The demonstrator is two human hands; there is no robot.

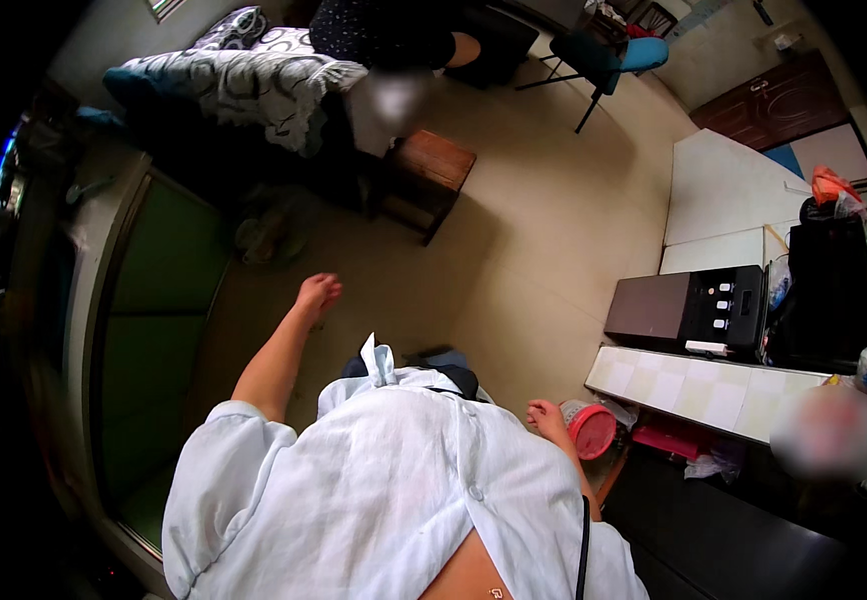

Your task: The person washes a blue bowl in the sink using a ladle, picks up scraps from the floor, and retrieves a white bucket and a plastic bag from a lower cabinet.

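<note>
My left hand (319,293) hangs out in front on the left, above the tiled floor (546,262). Its fingers are curled in and nothing shows in them. Close to my right side, my right hand (546,418) is also loosely curled, with no object visible in it. Just beyond that hand, from this view, stands a bucket with a red lid (593,432); I cannot tell whether they touch. A light blue shirt (403,480) covers my body, and a dark cable (583,547) runs down it at the right.
Ahead stands a wooden stool (433,161) beside a covered bed or sofa (231,94); a person in dark clothes (381,34) is there. A blue chair (606,60) is farther back. At right, a water dispenser (688,309) rests by a tiled ledge (673,379). Left is a green-panelled door (160,285).
</note>
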